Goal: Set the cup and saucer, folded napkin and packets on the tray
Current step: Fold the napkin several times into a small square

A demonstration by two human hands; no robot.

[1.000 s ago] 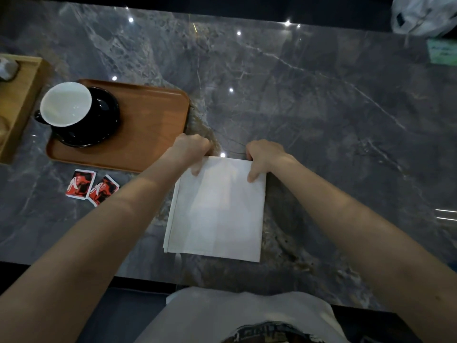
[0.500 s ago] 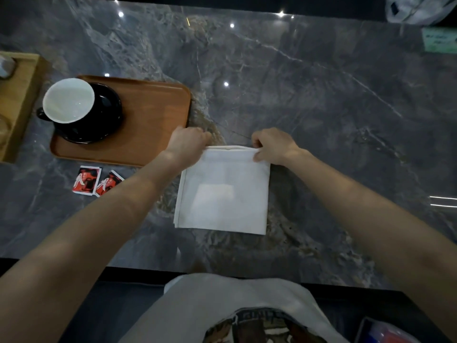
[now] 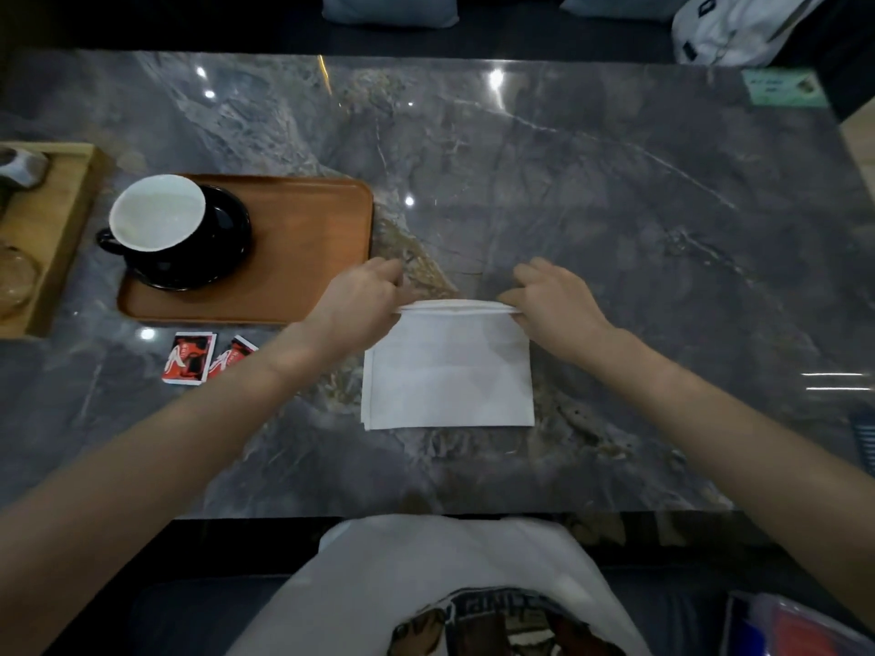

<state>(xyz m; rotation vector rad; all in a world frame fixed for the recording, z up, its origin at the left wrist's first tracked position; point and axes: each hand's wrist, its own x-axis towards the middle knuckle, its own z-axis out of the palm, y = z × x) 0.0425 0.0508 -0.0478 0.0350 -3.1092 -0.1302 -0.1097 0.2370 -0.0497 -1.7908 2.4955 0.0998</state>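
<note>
Hands, left hand [image 3: 364,300] and right hand [image 3: 554,300], each grip pinched on the napkin [image 3: 447,371], have drawn its far edge nearer, half-folding it on the table [image 3: 615,182] beside the tray [image 3: 308,239].

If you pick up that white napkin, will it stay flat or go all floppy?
Probably floppy: the napkin curls over where the left hand and right hand pinch its far edge. It looks thin, so likely very light and easy to slide.

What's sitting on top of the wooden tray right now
Only the cup on its black saucer, at the left end of the tray. The saucer hides the tray under it. The napkin and packets lie off it.
</note>
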